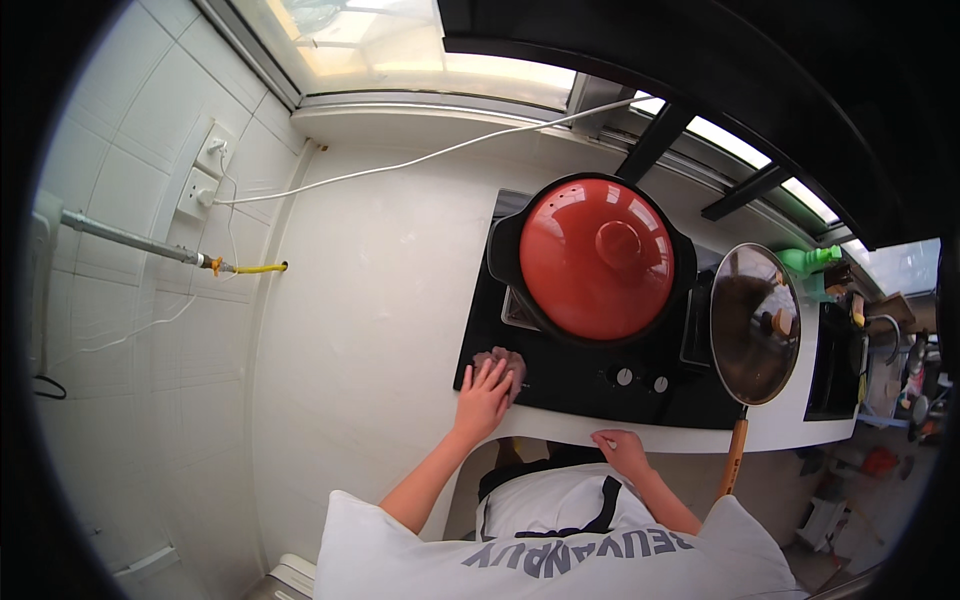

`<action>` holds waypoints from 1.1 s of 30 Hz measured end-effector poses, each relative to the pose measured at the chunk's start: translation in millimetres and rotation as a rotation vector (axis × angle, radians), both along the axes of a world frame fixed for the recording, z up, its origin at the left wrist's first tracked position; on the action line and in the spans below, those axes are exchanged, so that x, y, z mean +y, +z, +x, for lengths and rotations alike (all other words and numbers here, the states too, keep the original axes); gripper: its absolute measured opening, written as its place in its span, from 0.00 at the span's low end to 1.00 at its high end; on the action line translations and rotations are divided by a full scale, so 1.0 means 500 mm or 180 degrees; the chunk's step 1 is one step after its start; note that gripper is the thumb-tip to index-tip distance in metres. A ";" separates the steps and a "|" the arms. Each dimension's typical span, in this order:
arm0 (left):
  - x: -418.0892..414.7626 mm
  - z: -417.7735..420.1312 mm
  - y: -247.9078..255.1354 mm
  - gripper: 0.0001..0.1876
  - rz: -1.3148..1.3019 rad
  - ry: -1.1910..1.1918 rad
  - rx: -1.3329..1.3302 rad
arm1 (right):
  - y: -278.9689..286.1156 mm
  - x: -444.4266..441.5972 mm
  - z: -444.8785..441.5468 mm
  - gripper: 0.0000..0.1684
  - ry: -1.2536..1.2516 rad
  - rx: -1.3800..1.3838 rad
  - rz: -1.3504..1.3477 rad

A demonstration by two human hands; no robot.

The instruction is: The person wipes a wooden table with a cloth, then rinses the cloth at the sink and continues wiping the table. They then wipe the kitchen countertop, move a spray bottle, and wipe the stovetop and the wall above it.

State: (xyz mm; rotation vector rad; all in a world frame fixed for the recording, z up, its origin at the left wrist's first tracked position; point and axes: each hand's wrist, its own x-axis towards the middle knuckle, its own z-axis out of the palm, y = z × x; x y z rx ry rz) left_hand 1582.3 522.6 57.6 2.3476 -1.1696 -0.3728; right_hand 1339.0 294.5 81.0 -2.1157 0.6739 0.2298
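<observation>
My left hand [487, 397] presses a crumpled greyish-pink cloth [501, 369] against the front left corner of a black glass gas stove [570, 386]. Loosely curled at the counter's front edge, my right hand [621, 448] is near the stove's knobs; whether its fingers hold anything cannot be told. A large black pot [504, 251] with a glossy red lid [570, 277] stands on the left burner. On the right side of the stove is a pan with a wooden handle [733, 461], covered by a glass lid [754, 330].
A white countertop [360, 300] stretches left to a tiled wall with sockets [199, 193]. A white cable [405, 163] crosses behind the pot. A black range hood [712, 67] overhangs the stove. Green spray bottle [810, 260] and sink [832, 367] are at the right.
</observation>
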 end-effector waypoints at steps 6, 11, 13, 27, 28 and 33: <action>-0.239 -0.113 -0.028 0.19 -0.0204 -0.1019 0.0198 | 0.052 -0.017 0.050 0.13 -0.0036 -0.0719 -0.0740; -0.265 -0.083 0.036 0.14 -0.0704 -0.0537 0.0367 | 0.021 -0.030 0.079 0.29 0.0846 -0.1010 -0.1618; -0.197 -0.060 0.073 0.14 -0.0734 0.0000 0.0439 | -0.045 -0.011 0.094 0.34 0.0941 -0.0695 -0.1902; 0.201 -0.111 0.064 0.11 -0.0310 0.1440 0.1312 | -0.095 -0.103 -0.069 0.26 0.0457 -0.1141 -0.1967; 0.206 -0.119 0.066 0.11 -0.0283 0.1453 0.1347 | -0.085 -0.136 -0.139 0.27 0.0205 -0.0711 -0.2322; 0.189 -0.135 0.080 0.10 -0.0144 0.1276 0.1324 | -0.152 -0.322 -0.387 0.21 -0.1928 -0.0039 -0.3666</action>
